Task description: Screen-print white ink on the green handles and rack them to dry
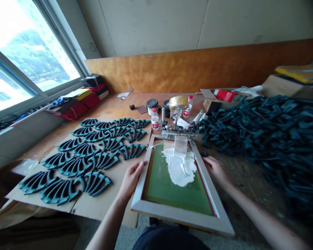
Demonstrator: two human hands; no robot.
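Observation:
A screen printing frame (182,214) with a light metal border and green mesh (169,196) lies tilted in front of me, its far end at a metal hinge clamp (181,133). White ink (181,172) is spread over the upper mesh, and a squeegee (181,146) rests in it. My left hand (132,177) is closed on the frame's left side, thumb along the edge. On the right side, my right hand (217,169) is closed at the frame's edge, its fingertips partly hidden. A small dark piece (204,153) sits just beyond those fingers.
Rows of dark green fan-shaped plastic parts (75,149) lie on cardboard (94,205) at left. A large heap of similar dark parts (271,135) fills the right. Behind the clamp stand bottles (154,119), a lidded tub (151,105) and a tape roll (178,101).

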